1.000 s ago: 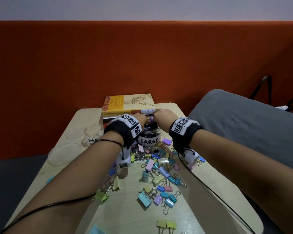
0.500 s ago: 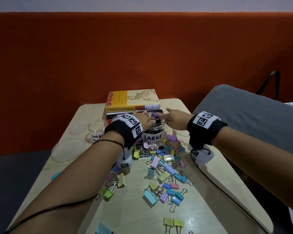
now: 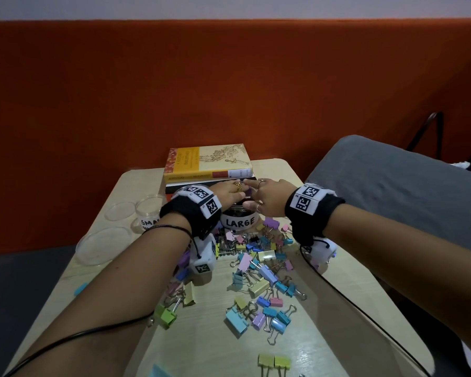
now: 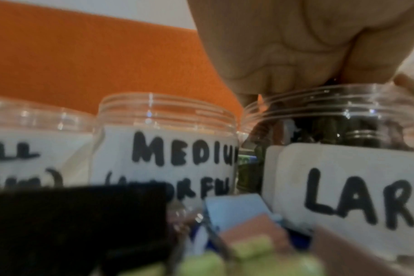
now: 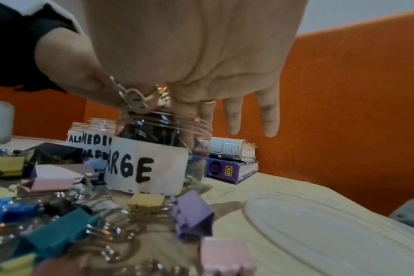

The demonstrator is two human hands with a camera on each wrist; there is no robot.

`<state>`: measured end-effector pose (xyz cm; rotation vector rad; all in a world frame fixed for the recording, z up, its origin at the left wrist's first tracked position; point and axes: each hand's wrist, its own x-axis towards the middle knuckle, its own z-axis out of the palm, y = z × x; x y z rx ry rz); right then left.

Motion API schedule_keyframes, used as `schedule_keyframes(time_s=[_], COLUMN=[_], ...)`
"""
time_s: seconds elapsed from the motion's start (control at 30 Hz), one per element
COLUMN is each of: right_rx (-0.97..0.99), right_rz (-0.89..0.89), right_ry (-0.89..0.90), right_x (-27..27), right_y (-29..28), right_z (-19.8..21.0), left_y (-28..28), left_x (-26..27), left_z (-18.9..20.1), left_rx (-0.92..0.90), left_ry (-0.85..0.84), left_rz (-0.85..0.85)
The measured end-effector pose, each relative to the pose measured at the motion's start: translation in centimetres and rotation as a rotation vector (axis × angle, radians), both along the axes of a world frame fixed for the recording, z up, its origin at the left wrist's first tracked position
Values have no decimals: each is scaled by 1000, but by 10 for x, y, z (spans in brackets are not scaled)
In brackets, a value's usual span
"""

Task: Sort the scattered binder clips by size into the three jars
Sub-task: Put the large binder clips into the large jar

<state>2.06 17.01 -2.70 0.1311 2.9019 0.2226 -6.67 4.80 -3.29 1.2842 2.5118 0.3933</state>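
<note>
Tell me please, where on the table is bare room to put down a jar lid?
Bare wood shows along the table's right edge, between the clip pile and the grey cushion, and in front, between the pile and the yellow-green pair. The middle is crowded with clips; the back holds the LARGE jar, both hands and books.

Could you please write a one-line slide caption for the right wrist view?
Right hand reaching into the LARGE jar, with pastel binder clips scattered on the table.

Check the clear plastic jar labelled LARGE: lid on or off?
Off. The clear plastic jar labelled LARGE shows bare screw threads at its open mouth, dark clips inside, and both hands over it.
</note>
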Motion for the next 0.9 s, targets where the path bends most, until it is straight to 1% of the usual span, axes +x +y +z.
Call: schedule_keyframes(time_s=[0.1, 0.17, 0.23, 0.37, 0.43, 0.53, 0.6, 0.67, 0.83, 0.9], right_rx=[15, -15, -74, -291, -386, -505, -549, -560, -548, -528], right_rz=[-19, -52, -82, -95, -107, -129, -143, -148, -157, -158], right_ry=[-34, -59, -75, -55, -20, 11, 30, 46, 56, 48], right_x=[-4, -8, -12, -11, -8, -5, -6, -7, -9, -9], right_y=[0, 0, -1, -4, 0, 4, 5, 5, 3, 2], right_z=[0, -1, -3, -11, -15, -18, -22, -24, -22, -20], left_y=[-3, -7, -11, -9, -7, -2, 2, 5, 12, 12], left_x=[-2, -1, 0, 1, -1, -12, -19, -23, -25, -20], left_z=[0, 2, 8, 13, 12, -1, -11, -16, -20, -25], left_rx=[99, 109, 24, -180, -210, -273, -307, -324, -274, -253], left_ry=[194, 263, 289, 378, 449, 532, 532, 493, 322, 291], left_rz=[9, 11, 24, -5, -30, -38, 8, 50, 147, 177])
